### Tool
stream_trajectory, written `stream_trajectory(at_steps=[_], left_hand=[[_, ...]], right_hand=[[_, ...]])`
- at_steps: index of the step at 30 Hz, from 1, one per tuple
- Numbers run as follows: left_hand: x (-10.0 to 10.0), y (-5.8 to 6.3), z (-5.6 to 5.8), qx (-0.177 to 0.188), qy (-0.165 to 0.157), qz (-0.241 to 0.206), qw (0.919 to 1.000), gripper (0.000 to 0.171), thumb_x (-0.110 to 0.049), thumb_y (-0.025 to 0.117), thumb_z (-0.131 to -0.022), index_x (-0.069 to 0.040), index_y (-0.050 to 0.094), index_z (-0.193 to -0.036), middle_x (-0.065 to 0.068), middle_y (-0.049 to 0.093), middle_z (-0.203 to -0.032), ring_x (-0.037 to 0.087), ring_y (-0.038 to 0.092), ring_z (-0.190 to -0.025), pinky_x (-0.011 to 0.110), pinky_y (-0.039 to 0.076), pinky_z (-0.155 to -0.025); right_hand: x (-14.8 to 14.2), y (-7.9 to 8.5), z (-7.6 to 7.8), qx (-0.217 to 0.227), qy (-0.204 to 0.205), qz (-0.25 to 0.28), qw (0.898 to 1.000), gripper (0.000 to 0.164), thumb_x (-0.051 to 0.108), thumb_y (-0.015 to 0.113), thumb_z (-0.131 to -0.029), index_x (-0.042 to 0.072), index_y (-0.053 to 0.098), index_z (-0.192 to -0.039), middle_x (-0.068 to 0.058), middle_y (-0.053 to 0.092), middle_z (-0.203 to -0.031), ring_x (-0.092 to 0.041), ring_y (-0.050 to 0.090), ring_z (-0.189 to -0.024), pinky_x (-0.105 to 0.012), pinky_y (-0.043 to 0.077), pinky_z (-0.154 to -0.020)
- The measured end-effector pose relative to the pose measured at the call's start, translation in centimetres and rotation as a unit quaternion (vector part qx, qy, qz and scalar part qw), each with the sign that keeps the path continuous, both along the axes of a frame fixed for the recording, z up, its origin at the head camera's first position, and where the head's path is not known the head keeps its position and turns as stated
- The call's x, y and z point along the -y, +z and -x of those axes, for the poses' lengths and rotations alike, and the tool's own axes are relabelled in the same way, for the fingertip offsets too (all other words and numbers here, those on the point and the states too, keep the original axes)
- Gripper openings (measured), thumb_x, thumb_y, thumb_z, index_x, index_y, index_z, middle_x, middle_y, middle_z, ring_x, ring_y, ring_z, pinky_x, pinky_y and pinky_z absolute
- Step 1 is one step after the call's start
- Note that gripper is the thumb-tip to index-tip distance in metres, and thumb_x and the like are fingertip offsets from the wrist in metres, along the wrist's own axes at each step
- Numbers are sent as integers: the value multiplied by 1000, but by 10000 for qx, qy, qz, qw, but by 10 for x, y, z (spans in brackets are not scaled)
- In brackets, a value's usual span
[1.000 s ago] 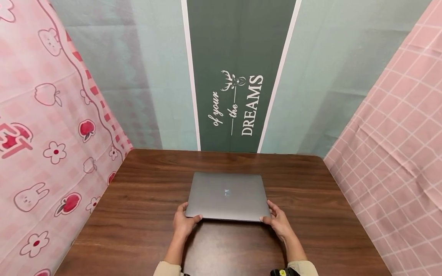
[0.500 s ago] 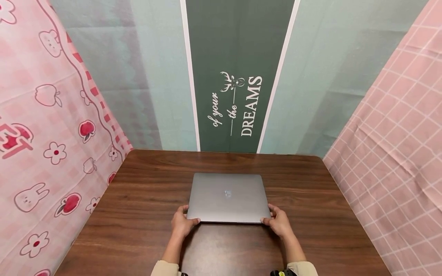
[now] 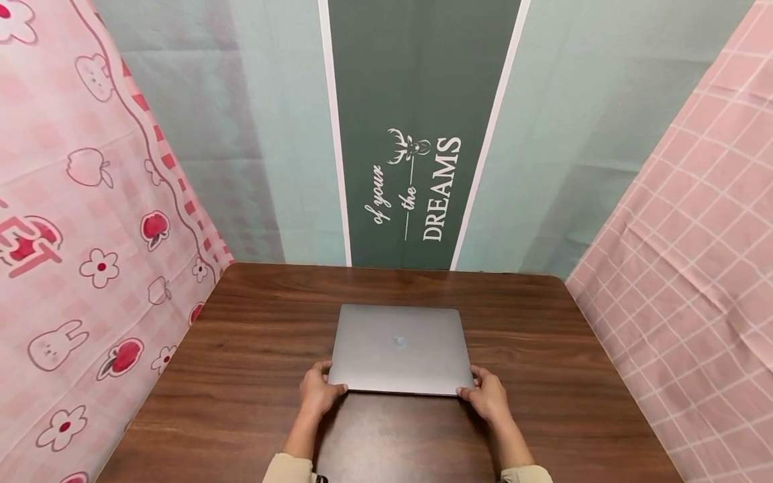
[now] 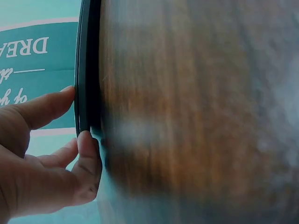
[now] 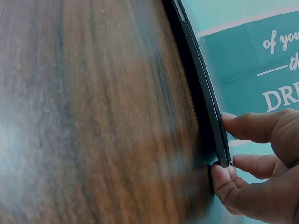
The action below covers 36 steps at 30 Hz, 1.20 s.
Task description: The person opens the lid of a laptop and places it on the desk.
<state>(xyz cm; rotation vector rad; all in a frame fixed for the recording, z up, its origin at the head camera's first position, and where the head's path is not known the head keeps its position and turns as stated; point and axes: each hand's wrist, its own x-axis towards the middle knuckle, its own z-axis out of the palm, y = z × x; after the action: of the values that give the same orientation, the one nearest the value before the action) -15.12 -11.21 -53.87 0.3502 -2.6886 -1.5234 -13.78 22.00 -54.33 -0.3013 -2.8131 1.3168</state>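
A closed grey laptop [image 3: 398, 352] lies flat at the middle of the wooden table, its near edge toward me. My left hand [image 3: 318, 389] grips the near left corner, thumb on top and fingers at the side. At the near right corner, my right hand [image 3: 486, 394] holds the laptop in the same way. The left wrist view shows the laptop's thin dark edge [image 4: 84, 60] between thumb and fingers, with fingertips partly below it. In the right wrist view, the right thumb [image 5: 247, 125] touches the lid while other fingers reach under the corner.
The brown wooden table [image 3: 241, 349] extends around the laptop on all sides. A green printed curtain [image 3: 417, 80] hangs behind it. Pink patterned cloth [image 3: 109, 221] stands on the left, and pink checked cloth [image 3: 676, 221] on the right.
The laptop and both hands have shifted slightly toward me in the head view. The hold at both corners stays the same, and the camera view has moved a little.
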Motion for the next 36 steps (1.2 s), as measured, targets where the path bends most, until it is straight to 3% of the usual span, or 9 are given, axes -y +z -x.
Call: stream_trajectory(at_steps=[9, 14, 19, 31, 36], left_hand=[[1, 4, 6, -145, -220, 686, 9973, 63, -3, 84, -55, 9, 57, -111, 23, 64, -88, 41, 54, -89, 50, 39, -82], [3, 6, 5, -248, -313, 881, 9953, 62, -2, 84, -52, 9, 58, -107, 21, 62, -84, 41, 52, -88, 50, 40, -82], [4, 4, 4, -288, -341, 917, 9948, 62, -1, 85, -50, 9, 59, -106, 21, 62, -87, 42, 54, -87, 49, 42, -80], [8, -1, 3, -358, -466, 756, 9954, 62, -1, 85, -51, 8, 59, -106, 20, 62, -86, 35, 58, -82, 47, 44, -76], [15, -5, 0, -627, -596, 817, 9929, 55, -7, 83, -59, 5, 60, -108, 11, 56, -81, 26, 53, -75, 43, 43, -70]], right_hand=[[2, 2, 2, -53, -8, -259, 9996, 60, 7, 78, -68, -15, 53, -117, -9, 54, -78, -27, 51, -75, -42, 41, -70], [-2, -1, 1, -62, 169, -260, 9995, 63, 5, 79, -64, -14, 53, -119, -8, 53, -81, -23, 51, -74, -35, 41, -68], [-5, -4, 0, -171, 355, -126, 9991, 66, 1, 79, -61, -14, 52, -119, -9, 52, -83, -20, 50, -73, -29, 41, -63], [-6, -8, -4, -318, 375, -112, 9987, 59, 1, 77, -66, -15, 53, -117, -10, 52, -83, -18, 50, -71, -28, 41, -62], [-4, -8, -8, -705, 65, -263, 9971, 53, 1, 72, -72, -12, 52, -120, -11, 53, -88, -19, 51, -74, -31, 41, -67]])
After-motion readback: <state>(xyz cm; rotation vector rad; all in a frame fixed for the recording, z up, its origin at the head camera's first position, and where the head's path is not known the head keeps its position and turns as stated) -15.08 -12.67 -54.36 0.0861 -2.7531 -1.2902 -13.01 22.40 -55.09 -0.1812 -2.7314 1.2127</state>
